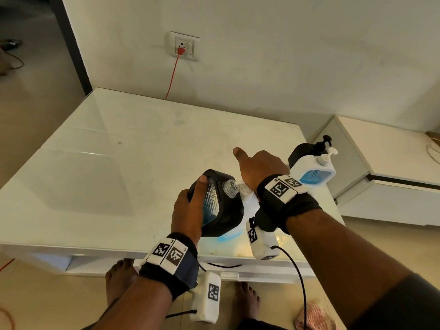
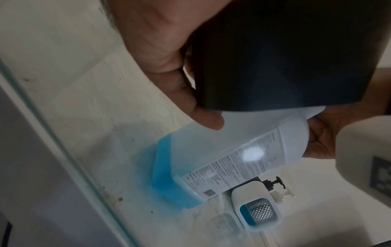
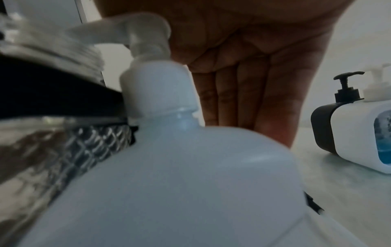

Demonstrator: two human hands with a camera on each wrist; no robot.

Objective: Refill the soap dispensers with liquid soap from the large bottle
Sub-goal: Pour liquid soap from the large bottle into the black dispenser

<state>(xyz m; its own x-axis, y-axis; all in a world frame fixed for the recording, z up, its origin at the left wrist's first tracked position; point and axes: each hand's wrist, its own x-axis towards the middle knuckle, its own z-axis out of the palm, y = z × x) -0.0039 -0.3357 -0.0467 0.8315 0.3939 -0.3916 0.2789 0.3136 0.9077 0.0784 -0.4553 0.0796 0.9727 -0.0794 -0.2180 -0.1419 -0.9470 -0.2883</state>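
Fingers (image 2: 203, 115) of the left hand (image 1: 188, 208) grasp the tilted black, clear-windowed soap dispenser (image 1: 217, 203), pump removed. Right hand (image 1: 259, 169), fingers straight, presses the large translucent white bottle's (image 2: 237, 143) pump near the glossy white tabletop's (image 1: 119, 163) front edge.

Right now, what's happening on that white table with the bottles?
A person is refilling. The left hand grips a black soap dispenser with a clear textured window, tilted, its pump off and its open clear neck against the spout of the large translucent white pump bottle. The right hand lies flat-fingered on that bottle's pump head. Little blue soap is left in the bottle. A white dispenser and another black one, pumps fitted, stand at the white table edge.
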